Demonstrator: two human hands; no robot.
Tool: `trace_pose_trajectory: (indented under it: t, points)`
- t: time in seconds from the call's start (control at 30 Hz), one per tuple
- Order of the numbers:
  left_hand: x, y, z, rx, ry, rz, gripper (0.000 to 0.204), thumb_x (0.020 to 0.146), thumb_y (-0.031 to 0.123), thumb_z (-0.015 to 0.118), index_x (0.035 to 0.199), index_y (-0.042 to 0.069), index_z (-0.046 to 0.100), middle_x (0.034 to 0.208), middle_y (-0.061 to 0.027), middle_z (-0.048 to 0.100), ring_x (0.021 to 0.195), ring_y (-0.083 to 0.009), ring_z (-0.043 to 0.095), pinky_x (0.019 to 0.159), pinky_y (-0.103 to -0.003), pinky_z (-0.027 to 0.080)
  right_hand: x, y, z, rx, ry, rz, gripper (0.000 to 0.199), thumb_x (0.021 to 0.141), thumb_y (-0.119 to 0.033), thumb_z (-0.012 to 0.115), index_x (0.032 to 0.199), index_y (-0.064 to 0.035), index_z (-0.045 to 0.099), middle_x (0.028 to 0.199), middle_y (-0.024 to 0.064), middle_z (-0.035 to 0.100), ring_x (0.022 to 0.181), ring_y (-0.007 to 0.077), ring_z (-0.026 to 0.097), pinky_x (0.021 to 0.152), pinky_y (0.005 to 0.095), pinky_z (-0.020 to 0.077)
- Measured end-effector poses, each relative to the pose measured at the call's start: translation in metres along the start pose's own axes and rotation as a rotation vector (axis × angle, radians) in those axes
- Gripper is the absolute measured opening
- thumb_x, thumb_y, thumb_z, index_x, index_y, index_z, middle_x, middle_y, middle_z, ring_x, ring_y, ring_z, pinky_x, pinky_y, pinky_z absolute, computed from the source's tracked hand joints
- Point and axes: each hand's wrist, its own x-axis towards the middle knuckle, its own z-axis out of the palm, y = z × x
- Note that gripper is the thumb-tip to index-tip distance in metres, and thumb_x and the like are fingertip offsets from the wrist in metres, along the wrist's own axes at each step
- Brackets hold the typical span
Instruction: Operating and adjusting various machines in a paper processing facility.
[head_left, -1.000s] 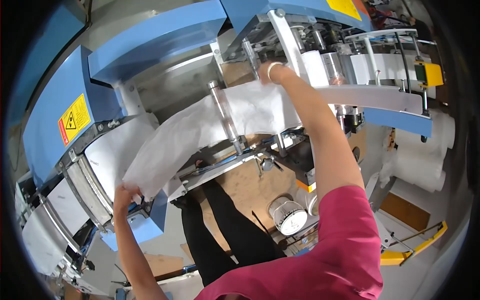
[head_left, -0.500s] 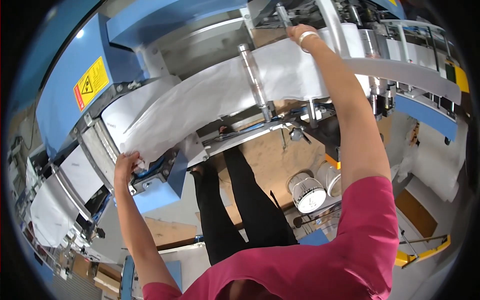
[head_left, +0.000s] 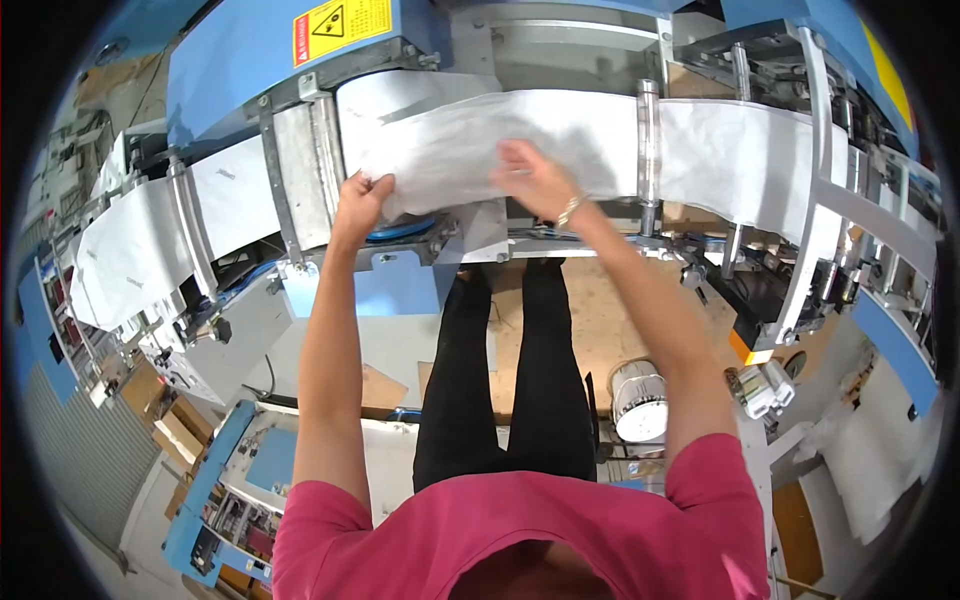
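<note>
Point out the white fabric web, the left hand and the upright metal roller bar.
white fabric web [head_left: 455, 140], head view, on the flat stretch between the hands.
left hand [head_left: 362, 197], head view, on the back of the hand.
metal roller bar [head_left: 648, 150], head view, on its mid shaft.

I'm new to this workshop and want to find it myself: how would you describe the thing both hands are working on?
Start at the big blue machine with the yellow warning sticker. Across its front runs a long white fabric web, passing under a vertical metal roller. The left hand pinches its loose crumpled end and the right hand presses it flat; nothing else there is soft and white.
</note>
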Motion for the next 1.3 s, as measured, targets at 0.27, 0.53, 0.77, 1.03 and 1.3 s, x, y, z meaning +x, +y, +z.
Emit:
trace_pose_trajectory:
  t: [0.27,0.53,0.77,1.03,1.3]
  points:
    - [-0.017,0.04,0.025,-0.015,-0.138,0.086,0.044,0.076,0.004,0.049,0.119,0.004,0.041,0.091,-0.0013,0.055,0.081,-0.008,0.048,0.074,-0.02,0.038,0.02,-0.059,0.09,0.34,0.125,0.068,0.084,0.065,-0.038,0.066,0.123,0.0013,0.021,0.12,0.0213,0.034,0.106,0.0255,0.042,0.085,0.0309,0.0357]
    - [-0.025,0.044,0.051,-0.389,-0.384,0.087,0.068,0.076,0.007,0.049,0.13,0.006,0.01,0.085,-0.0055,0.056,0.079,-0.0099,0.051,0.073,-0.021,0.037,0.01,-0.066,0.048,0.509,0.353,0.544,0.051,0.079,-0.034,0.049,0.11,0.0057,0.042,0.094,0.0173,0.055,0.09,0.0261,0.053,0.079,0.0339,0.0405]
    - [0.011,0.006,0.082,0.491,0.284,0.43,0.025,0.075,0.013,0.051,0.096,0.0,0.053,0.074,-0.0144,0.056,0.074,-0.0255,0.053,0.067,-0.034,0.041,-0.075,-0.004,-0.068,1.194,0.186,0.348,0.041,0.081,-0.027,0.048,0.11,0.0015,0.044,0.101,0.0122,0.053,0.089,0.021,0.054,0.079,0.0316,0.0423]
    - [0.095,-0.097,0.21,1.37,-0.238,0.759,0.011,0.066,0.01,0.049,0.075,0.008,0.056,0.082,-0.0075,0.052,0.087,-0.0228,0.047,0.071,-0.034,0.037,-0.12,0.059,-0.086,1.422,0.278,0.044,0.04,0.086,-0.026,0.04,0.117,-0.0008,0.037,0.109,0.0079,0.05,0.096,0.0203,0.051,0.082,0.0343,0.0411]
    - [0.178,-0.158,0.279,2.152,-0.19,0.519,0.019,0.076,0.022,0.045,0.082,0.01,0.059,0.079,-0.0039,0.051,0.079,-0.0217,0.047,0.055,-0.036,0.035,-0.12,0.109,-0.078,1.559,0.362,-0.016,0.042,0.086,-0.024,0.036,0.12,0.0,0.033,0.115,0.0092,0.045,0.102,0.0198,0.047,0.089,0.0339,0.0343]
